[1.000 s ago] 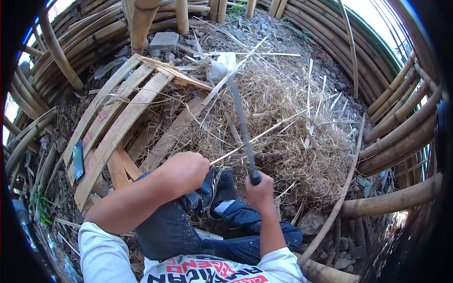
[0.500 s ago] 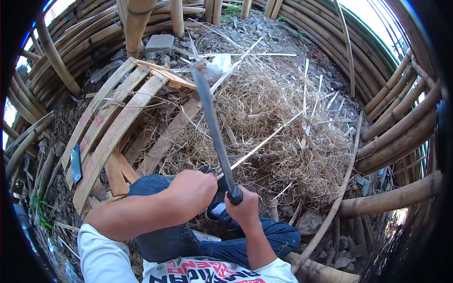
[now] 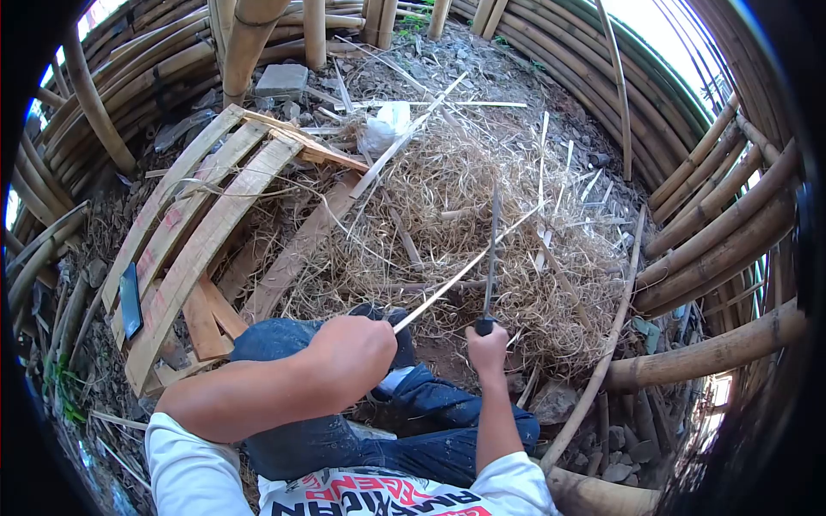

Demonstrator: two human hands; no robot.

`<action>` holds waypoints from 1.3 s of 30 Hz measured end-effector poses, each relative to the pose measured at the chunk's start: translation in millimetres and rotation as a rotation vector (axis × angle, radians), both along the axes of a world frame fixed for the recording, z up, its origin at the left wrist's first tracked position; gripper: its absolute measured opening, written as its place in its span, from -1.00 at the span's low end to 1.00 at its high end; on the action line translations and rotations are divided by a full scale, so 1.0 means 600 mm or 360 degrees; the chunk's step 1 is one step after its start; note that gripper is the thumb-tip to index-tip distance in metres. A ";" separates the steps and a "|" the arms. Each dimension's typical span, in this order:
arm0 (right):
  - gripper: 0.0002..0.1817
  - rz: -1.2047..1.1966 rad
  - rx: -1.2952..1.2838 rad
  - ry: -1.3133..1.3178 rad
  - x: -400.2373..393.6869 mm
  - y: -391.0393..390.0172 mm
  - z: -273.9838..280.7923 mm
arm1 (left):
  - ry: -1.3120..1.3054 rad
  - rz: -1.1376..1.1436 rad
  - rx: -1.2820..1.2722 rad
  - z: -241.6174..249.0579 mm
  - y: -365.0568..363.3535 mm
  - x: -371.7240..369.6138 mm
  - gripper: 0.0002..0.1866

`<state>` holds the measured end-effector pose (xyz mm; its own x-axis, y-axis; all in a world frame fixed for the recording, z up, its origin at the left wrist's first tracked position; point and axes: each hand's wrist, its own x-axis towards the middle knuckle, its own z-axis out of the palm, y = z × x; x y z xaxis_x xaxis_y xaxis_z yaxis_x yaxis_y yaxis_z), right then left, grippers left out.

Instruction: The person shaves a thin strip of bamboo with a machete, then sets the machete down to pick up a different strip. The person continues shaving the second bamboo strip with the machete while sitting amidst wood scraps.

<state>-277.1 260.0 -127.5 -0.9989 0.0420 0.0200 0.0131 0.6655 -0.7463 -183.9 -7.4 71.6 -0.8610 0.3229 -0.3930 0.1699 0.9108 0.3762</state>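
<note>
My left hand (image 3: pixel 361 344) is closed around the near end of a thin pale bamboo strip (image 3: pixel 449 283), beside my bent knee. The strip slants up and away to the right over a heap of shavings (image 3: pixel 456 189). In my right hand (image 3: pixel 488 344) is the black handle of a long-bladed machete (image 3: pixel 492 258), fist wrapped round it. Its dark blade points away from me and crosses the strip towards the strip's far end. The strip's near end is hidden inside my left fist.
A slatted wooden pallet (image 3: pixel 206 224) leans at the left with a phone (image 3: pixel 131 301) on it. A white plastic bag (image 3: pixel 385 127) and a grey block (image 3: pixel 282 81) lie farther back. Bamboo poles (image 3: pixel 714 344) stick in from the right, and stacked bamboo walls surround the ground.
My right hand has moved right and forward with the machete, its blade sliding from near my left hand out along the strip. My left hand stays nearly in place, still gripping the strip.
</note>
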 end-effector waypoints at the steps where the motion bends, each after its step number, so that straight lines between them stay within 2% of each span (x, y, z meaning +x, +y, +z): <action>1: -0.79 0.0041 -0.0057 0.0004 0.020 -0.016 0.006 | -0.0012 -0.0010 0.0004 0.001 0.000 0.000 -0.88; 4: -0.79 0.0225 -0.0137 0.0015 0.102 -0.082 0.066 | 0.0056 -0.0036 -0.0027 0.001 -0.003 -0.001 -0.88; 6: -0.78 0.0496 -0.0252 0.0001 0.152 -0.120 0.120 | 0.0105 -0.0041 0.0021 0.001 -0.006 -0.001 -0.88; 8: -0.78 0.0780 -0.0308 0.0024 0.175 -0.136 0.130 | 0.0096 -0.0094 0.0020 -0.007 -0.012 0.004 -0.88; 9: -0.77 0.0846 -0.0256 -0.0141 0.166 -0.133 0.143 | 0.0085 -0.0084 -0.0026 -0.009 -0.015 0.006 -0.89; 13: -0.79 0.0633 -0.0118 -0.0064 0.117 -0.120 0.111 | 0.0129 0.0087 -0.0109 -0.024 -0.038 -0.001 -0.84; 15: -0.76 0.0453 -0.0236 -0.0007 0.081 -0.097 0.098 | 0.0104 0.0115 -0.0076 -0.010 -0.046 0.001 -0.80; 16: -0.79 0.0340 -0.0191 -0.0220 0.063 -0.077 0.094 | 0.0070 0.0116 -0.0036 -0.004 -0.050 0.001 -0.76; 20: -0.78 0.0167 -0.0037 -0.0142 0.024 -0.018 0.040 | -0.0022 0.0142 -0.0008 0.000 -0.039 -0.012 -0.77; 23: -0.77 0.0093 0.0106 -0.0093 0.031 -0.035 0.042 | 0.0058 0.0150 -0.0043 0.000 -0.030 -0.008 -0.77; 26: -0.75 0.0045 0.0073 -0.0118 0.058 -0.077 0.075 | 0.0107 0.0122 -0.0072 -0.004 -0.027 -0.013 -0.78; 27: -0.74 0.0101 -0.0045 -0.0086 0.069 -0.089 0.090 | 0.0093 0.0116 -0.0049 -0.004 -0.022 -0.014 -0.78; 31: -0.74 0.0354 -0.0039 0.0077 0.115 -0.117 0.110 | 0.0136 0.0083 -0.0089 -0.012 -0.016 -0.014 -0.79; 34: -0.73 0.0561 -0.0068 0.0020 0.139 -0.126 0.140 | 0.0147 0.0073 -0.0107 -0.013 -0.018 -0.013 -0.79; 39: -0.72 0.0630 -0.0154 -0.0056 0.162 -0.141 0.162 | 0.0153 0.0059 -0.0077 -0.008 -0.014 -0.012 -0.85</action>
<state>-179.6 175.3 -30.1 -0.9384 -0.3456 0.0005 -0.2034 0.5511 -0.8093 -190.8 -15.6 66.6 -0.9065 0.2730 -0.3222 0.1693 0.9339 0.3149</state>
